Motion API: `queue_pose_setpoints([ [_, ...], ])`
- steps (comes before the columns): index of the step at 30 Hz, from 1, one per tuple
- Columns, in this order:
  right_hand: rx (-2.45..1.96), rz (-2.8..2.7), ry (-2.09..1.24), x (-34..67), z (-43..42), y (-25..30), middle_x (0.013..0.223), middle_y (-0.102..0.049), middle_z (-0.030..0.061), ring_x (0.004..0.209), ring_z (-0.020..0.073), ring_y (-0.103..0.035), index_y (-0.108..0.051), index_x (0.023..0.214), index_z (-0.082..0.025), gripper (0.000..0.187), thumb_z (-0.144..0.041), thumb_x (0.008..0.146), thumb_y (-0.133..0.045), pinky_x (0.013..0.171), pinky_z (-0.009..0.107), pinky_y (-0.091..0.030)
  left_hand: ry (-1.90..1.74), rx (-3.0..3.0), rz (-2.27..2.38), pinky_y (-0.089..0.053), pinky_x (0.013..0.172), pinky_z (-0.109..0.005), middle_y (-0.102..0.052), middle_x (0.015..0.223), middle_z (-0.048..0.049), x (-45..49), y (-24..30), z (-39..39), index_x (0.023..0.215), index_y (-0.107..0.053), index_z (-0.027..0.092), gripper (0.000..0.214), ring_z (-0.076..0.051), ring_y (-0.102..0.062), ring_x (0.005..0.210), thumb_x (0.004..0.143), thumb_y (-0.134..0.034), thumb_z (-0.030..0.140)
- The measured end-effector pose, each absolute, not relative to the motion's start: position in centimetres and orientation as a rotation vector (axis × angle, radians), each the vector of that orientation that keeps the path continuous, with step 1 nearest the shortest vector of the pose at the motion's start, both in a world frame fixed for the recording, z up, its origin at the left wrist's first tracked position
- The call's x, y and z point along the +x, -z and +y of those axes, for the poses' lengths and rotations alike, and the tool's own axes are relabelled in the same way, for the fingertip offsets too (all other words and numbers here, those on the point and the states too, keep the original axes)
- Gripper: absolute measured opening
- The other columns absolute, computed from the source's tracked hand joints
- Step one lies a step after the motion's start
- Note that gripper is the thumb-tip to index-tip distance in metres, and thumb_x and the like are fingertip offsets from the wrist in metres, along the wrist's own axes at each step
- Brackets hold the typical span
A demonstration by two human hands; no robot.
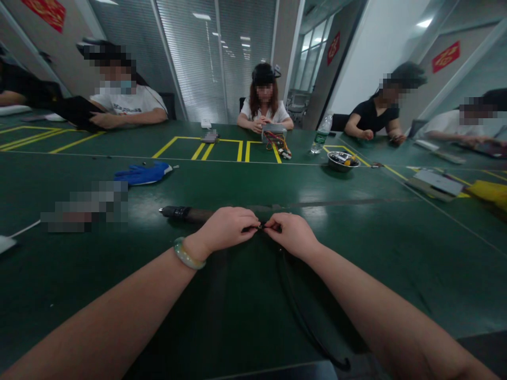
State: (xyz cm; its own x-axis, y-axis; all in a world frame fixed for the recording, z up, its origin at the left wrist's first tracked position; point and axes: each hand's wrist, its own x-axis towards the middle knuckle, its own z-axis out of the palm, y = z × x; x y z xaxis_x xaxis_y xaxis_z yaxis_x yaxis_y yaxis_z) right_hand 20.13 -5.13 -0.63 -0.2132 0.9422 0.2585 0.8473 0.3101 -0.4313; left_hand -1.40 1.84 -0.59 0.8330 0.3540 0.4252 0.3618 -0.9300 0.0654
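We pinched a small dark part [260, 227] narrowly between the fingertips of our left hand [228, 226] and right hand [295, 235], above the green table [396, 237], well in from its near edge. Since so little of it was gripped, we judged a slip could lose it on the dark surface. The black cable [296, 307], running toward the near edge, might also have snagged and jerked our hold.

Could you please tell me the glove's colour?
The glove is blue, best seen in the head view.
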Motion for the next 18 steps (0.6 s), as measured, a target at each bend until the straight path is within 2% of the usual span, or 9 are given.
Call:
queue_pose_setpoints([
  [11, -1.593, -2.17, -0.349, 19.8, -5.7, -0.2, 0.076, -0.065, -0.004, 0.069, 0.0106, -0.057, -0.068, 0.085, -0.024, 0.004, -0.026, 0.081, -0.068, 0.062, 0.023, -0.038, 0.658, -3.028, -0.549, -0.049, 0.081, -0.029, -0.07, 0.101, -0.0002, -1.2, -0.1, 0.7, 0.098, -0.07, 0.023, 0.018, -0.016, -0.065, 0.091, 0.088, -0.056, 0.024],
  [18, -1.638, -2.122, -0.411, 19.7, -5.8, -0.2, 0.08, -0.066, -0.0014, 0.07, 0.0126, -0.058, -0.068, 0.086, -0.023, 0.008, -0.03, 0.083, -0.067, 0.062, 0.024, -0.039, 0.665, -3.102, -0.64, -0.048, 0.08, -0.031, -0.067, 0.093, -0.0022, -1.0, 0.0, 0.9, 0.097, -0.066, 0.022, 0.014, -0.017, -0.063, 0.088, 0.087, -0.058, 0.028],
])
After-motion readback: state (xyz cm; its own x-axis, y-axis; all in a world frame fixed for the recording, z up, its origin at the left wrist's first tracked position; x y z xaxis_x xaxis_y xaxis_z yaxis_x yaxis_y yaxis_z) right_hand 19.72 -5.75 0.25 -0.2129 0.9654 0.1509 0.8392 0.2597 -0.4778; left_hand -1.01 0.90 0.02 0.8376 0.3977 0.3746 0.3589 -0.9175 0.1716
